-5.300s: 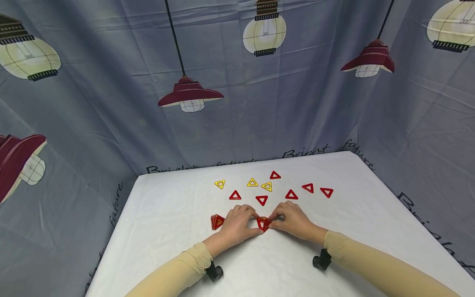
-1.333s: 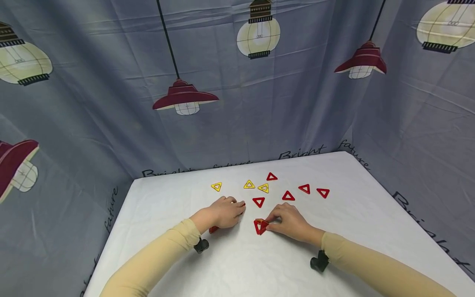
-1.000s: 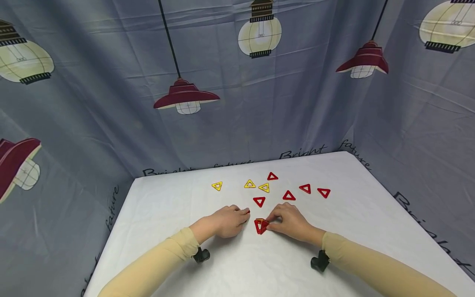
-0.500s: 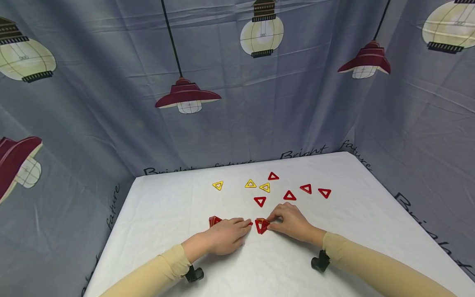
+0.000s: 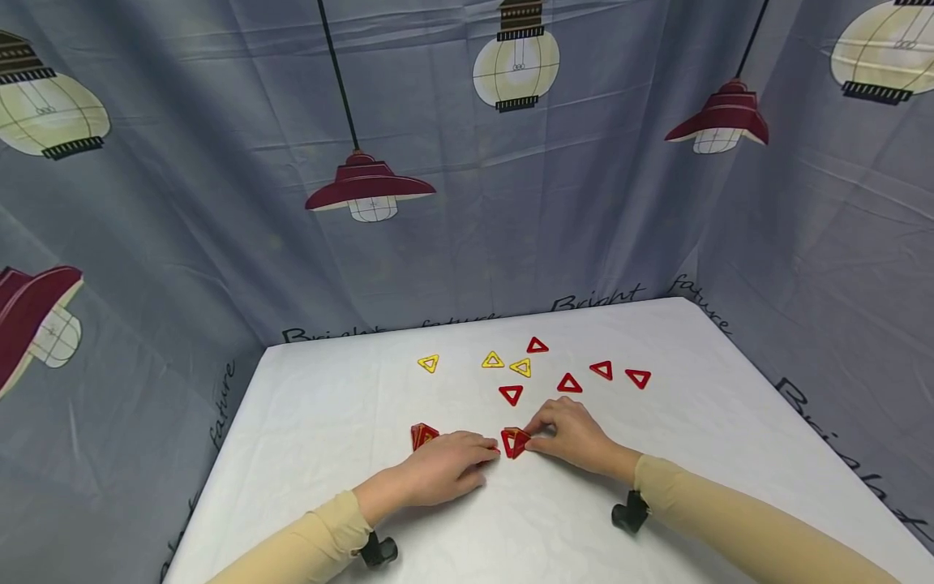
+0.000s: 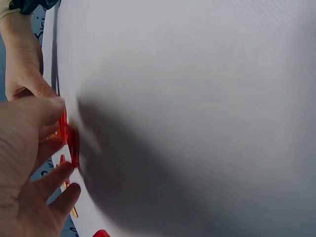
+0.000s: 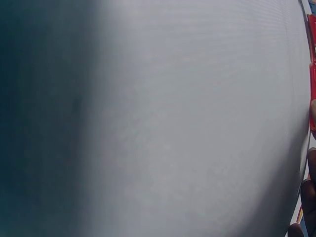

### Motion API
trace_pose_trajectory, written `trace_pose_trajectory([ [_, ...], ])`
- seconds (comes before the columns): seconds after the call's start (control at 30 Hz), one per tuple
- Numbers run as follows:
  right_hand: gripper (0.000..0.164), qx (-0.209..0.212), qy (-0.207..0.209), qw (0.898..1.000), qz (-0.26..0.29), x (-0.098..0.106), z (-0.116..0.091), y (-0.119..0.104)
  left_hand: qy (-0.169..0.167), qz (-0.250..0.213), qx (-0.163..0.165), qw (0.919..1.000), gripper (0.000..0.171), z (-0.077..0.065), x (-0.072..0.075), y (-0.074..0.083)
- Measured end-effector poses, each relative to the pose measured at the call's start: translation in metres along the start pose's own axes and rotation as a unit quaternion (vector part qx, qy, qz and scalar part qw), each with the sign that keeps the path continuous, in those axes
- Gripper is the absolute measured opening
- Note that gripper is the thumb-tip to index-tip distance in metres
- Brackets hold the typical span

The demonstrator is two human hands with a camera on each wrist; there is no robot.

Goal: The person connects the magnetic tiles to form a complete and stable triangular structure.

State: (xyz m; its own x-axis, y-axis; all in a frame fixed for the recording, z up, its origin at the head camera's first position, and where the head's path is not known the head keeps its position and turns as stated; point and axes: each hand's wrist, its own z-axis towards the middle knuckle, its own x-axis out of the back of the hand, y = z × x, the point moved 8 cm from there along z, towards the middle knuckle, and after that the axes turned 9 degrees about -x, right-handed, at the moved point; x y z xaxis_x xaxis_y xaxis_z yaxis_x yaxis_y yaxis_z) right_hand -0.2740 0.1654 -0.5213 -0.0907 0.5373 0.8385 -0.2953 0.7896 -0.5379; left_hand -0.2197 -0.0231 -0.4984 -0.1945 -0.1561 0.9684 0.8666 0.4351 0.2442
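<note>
My right hand (image 5: 572, 434) grips the right side of a small red open-frame pyramid (image 5: 514, 443), built of triangular tiles and standing on the white table. On its left, my left hand (image 5: 451, 466) holds a red triangle tile (image 5: 497, 451) at its fingertips, mostly covered by the fingers and right by the pyramid. The left wrist view shows the left thumb and fingers around red tile edges (image 6: 74, 145). In the right wrist view, red pieces (image 7: 313, 84) and fingertips show only at the right edge.
A second red pyramid (image 5: 422, 435) stands left of the left hand, partly covered by it. Behind the hands lie several loose red triangles (image 5: 570, 384) and 3 yellow triangles (image 5: 492, 360). A grey curtain (image 5: 467, 243) hangs behind the white table (image 5: 328, 405).
My left hand left the pyramid, picked up a red triangle from farther back, and brought it forward and right to the pyramid. My right hand has stayed at the pyramid.
</note>
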Motion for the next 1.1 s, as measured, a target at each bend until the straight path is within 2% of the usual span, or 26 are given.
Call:
trace_pose_trajectory([
  [0.23,0.020,-0.006,0.000,1.000,0.003,0.000,0.000,0.000,0.048,0.019,0.076,0.9958,0.049,0.003,0.001,-0.010],
  [0.43,0.020,-0.009,0.001,1.000,0.002,0.000,-0.001,0.000,0.061,0.029,0.117,0.9909,0.046,0.004,0.000,-0.012],
  [0.63,0.019,-0.006,-0.002,1.000,0.005,0.000,0.000,0.000,0.064,0.045,0.121,0.9895,0.036,0.005,0.000,-0.010],
  [0.93,0.019,0.000,0.000,1.000,0.006,0.001,-0.001,-0.003,0.072,0.010,0.128,0.9891,0.027,0.007,0.006,-0.012],
  [1.1,0.019,0.003,0.003,1.000,0.003,0.003,-0.002,-0.004,0.067,-0.001,0.130,0.9893,0.028,0.008,0.005,-0.014],
])
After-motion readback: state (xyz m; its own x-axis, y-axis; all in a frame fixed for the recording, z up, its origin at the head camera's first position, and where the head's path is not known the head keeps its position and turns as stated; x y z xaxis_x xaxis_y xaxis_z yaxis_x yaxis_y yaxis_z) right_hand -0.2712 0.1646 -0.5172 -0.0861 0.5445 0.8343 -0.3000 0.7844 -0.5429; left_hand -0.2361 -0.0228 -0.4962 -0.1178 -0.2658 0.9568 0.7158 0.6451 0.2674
